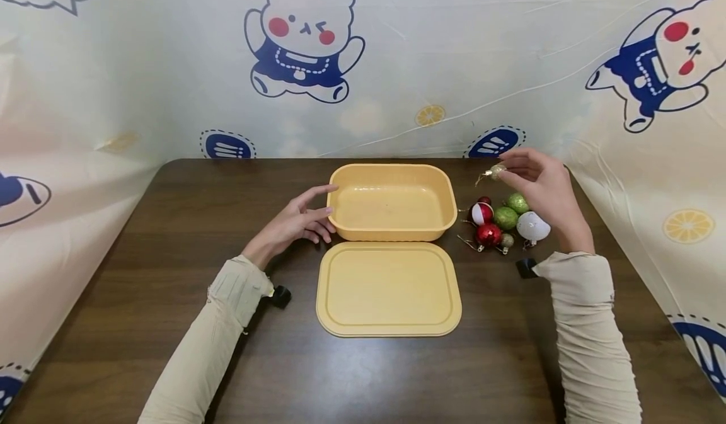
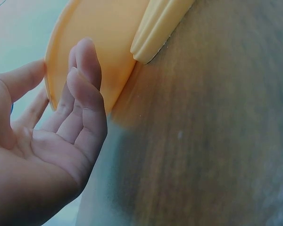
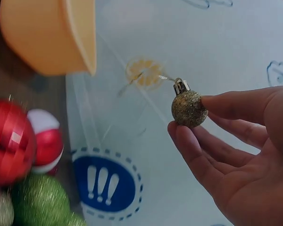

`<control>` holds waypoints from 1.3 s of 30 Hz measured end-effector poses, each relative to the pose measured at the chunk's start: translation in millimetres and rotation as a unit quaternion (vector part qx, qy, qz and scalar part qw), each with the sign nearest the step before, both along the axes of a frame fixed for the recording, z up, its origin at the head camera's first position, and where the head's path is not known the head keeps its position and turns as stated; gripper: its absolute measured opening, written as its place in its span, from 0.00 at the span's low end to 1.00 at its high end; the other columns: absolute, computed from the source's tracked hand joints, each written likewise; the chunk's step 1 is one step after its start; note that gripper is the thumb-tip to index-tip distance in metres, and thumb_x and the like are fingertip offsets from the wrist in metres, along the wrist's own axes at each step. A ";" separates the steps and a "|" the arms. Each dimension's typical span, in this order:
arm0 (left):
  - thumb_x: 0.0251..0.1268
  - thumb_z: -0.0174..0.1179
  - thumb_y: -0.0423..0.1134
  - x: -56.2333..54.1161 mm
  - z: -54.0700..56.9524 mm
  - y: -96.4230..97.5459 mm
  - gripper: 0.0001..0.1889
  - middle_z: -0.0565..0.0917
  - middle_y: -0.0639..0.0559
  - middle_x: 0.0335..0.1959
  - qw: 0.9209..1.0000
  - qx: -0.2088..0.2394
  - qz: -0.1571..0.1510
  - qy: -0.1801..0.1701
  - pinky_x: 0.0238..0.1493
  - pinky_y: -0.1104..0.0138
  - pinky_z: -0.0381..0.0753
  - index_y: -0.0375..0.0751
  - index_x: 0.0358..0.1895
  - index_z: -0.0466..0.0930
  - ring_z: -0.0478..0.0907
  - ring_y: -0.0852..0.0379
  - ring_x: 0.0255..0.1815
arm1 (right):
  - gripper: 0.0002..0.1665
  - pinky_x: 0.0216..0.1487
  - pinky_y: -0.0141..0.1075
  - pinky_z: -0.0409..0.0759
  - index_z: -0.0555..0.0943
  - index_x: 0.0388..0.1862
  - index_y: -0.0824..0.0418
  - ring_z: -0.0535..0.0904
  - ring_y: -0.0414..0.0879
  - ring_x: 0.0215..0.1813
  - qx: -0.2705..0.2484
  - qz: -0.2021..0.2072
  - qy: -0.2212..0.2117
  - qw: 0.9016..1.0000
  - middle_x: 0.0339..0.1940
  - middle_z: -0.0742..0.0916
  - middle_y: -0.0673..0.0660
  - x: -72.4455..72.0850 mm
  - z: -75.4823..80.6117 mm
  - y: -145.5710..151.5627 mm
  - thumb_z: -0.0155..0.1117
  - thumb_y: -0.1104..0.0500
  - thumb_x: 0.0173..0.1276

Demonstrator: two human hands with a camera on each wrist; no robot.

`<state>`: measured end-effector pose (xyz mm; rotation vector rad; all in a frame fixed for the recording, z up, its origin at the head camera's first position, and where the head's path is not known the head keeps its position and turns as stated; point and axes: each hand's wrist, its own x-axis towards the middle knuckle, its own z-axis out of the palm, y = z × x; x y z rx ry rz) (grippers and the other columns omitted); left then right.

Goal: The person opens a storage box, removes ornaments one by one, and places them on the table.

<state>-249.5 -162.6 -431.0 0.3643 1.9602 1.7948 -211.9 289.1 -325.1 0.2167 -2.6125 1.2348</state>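
Observation:
My right hand (image 1: 541,184) pinches a small gold glitter Christmas ball (image 3: 189,109) between thumb and fingertips. It is raised off the table, past the right end of the yellow box (image 1: 391,230), with its cap and gold string pointing left. At the box's left end, my left hand (image 1: 295,219) touches the rim with extended fingers, the others loosely bent beside the wall. Below the right hand lies a cluster of Christmas balls: a shiny red ball (image 1: 488,235), a red-and-white ball (image 1: 481,213), green glitter balls (image 1: 505,218), a white ball (image 1: 533,227) and another small gold ball (image 1: 507,240).
A flat yellow lid (image 1: 389,289) lies on the dark wooden table (image 1: 363,380), directly in front of the box. Behind the table and along its sides hangs a cartoon-printed cloth (image 1: 397,46). Nothing shows inside the box.

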 end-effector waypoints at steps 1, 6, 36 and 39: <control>0.74 0.58 0.47 0.2 0.0 -0.3 0.29 0.86 0.37 0.35 1.000 0.001 -0.001 0.000 0.29 0.58 0.85 0.63 0.75 0.60 0.86 0.48 0.30 | 0.20 0.51 0.18 0.74 0.79 0.59 0.62 0.79 0.32 0.47 -0.001 -0.005 -0.001 1.000 0.53 0.85 0.63 -1.4 -1.9 2.5 0.67 0.58 0.70; 0.74 0.58 0.47 1.4 -1.0 -1.9 0.30 0.86 0.35 0.35 1.000 0.005 -0.001 -0.003 0.29 0.58 0.85 0.64 0.75 0.60 0.86 0.47 0.30 | 0.18 0.47 0.16 0.72 0.80 0.55 0.65 0.82 0.39 0.47 0.037 -0.024 0.012 0.999 0.51 0.85 0.65 -11.1 -14.9 13.5 0.68 0.60 0.69; 0.74 0.58 0.46 -0.5 0.5 -0.2 0.31 0.86 0.34 0.35 1.000 0.008 -0.006 0.002 0.28 0.56 0.85 0.61 0.76 0.59 0.86 0.47 0.29 | 0.16 0.52 0.59 0.76 0.77 0.52 0.75 0.80 0.66 0.50 0.224 0.045 -0.060 0.972 0.46 0.84 0.73 -37.6 -58.6 30.8 0.60 0.74 0.64; 0.74 0.58 0.46 -0.8 0.2 -0.3 0.31 0.85 0.32 0.36 1.000 0.010 -0.007 0.002 0.28 0.56 0.84 0.60 0.76 0.59 0.86 0.47 0.29 | 0.18 0.53 0.59 0.77 0.78 0.52 0.76 0.80 0.66 0.51 0.234 0.053 -0.068 0.968 0.46 0.84 0.74 -39.5 -60.9 29.2 0.57 0.75 0.63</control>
